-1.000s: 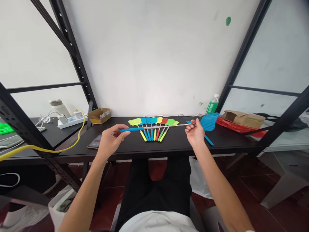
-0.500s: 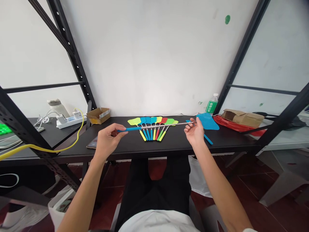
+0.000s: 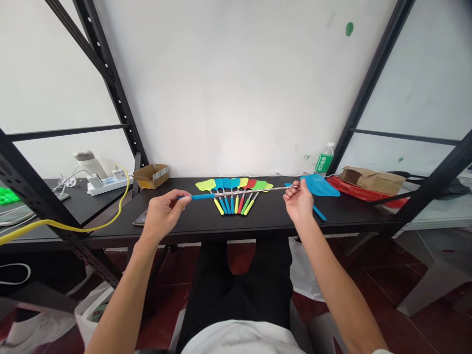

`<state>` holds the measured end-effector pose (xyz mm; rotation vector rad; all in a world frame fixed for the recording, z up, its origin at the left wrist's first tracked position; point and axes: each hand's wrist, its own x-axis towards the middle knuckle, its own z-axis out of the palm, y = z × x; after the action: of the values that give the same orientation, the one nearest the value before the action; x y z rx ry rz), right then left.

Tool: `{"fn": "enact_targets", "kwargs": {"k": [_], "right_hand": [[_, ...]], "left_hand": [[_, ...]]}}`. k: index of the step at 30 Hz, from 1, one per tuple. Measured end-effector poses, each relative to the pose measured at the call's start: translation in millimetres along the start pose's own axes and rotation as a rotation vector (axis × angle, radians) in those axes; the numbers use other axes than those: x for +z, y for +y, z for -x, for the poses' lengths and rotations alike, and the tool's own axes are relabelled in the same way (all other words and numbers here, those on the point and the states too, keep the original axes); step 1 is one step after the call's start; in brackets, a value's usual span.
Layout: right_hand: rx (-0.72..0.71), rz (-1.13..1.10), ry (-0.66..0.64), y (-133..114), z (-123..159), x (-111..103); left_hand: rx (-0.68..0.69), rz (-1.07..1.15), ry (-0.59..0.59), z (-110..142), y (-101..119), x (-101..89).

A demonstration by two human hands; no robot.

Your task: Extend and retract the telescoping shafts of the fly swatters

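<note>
I hold a blue fly swatter (image 3: 254, 191) level above the black table (image 3: 265, 219). My left hand (image 3: 162, 214) pinches its blue grip at the left end. My right hand (image 3: 298, 200) pinches the thin metal rod close to the blue mesh head (image 3: 320, 185), which lies almost flat. Behind the rod, a fanned row of several fly swatters (image 3: 234, 191) in yellow, blue, red and green lies on the table. Another blue handle (image 3: 317, 212) lies on the table just right of my right hand.
A small cardboard box (image 3: 151, 176) sits at the back left, a green-labelled bottle (image 3: 324, 160) at the back right. A red bag with brown cardboard (image 3: 370, 181) lies further right. A phone (image 3: 142, 218) lies by my left hand. Black rack posts (image 3: 110, 83) flank the table.
The swatter's mesh head has turned from facing me to lying nearly flat. My left hand has slid a little leftward along the grip.
</note>
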<state>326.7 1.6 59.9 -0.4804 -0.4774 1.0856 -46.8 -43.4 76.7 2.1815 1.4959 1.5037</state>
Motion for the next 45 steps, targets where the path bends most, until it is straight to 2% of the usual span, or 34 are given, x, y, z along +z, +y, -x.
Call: {"fn": "enact_targets", "kwargs": {"k": [4, 7, 11, 18, 23, 29, 37, 45], "right_hand": [[-0.027, 0.002, -0.027, -4, 1, 2], [-0.038, 0.007, -0.025, -6, 1, 2], [-0.041, 0.010, -0.015, -6, 1, 2], [-0.036, 0.018, 0.010, -6, -2, -2], [-0.047, 0.020, 0.088, -8, -4, -6], [-0.045, 0.022, 0.146, -8, -4, -5], [-0.026, 0.028, 0.141, -8, -5, -5], [-0.047, 0.075, 0.127, -5, -4, -6]], "left_hand": [[0.085, -0.176, -0.011, 0, -1, -2.6], [0.118, -0.228, -0.023, -1, 0, -1.8], [0.108, -0.181, -0.032, -1, 3, -0.2], [0.000, 0.020, -0.108, 1, 8, 1.8], [-0.019, 0.176, -0.070, 2, 11, 4.0], [0.052, 0.154, -0.031, 3, 10, 2.8], [0.093, 0.071, 0.016, 4, 7, 2.6], [0.090, 0.013, -0.015, 3, 6, 2.8]]}}
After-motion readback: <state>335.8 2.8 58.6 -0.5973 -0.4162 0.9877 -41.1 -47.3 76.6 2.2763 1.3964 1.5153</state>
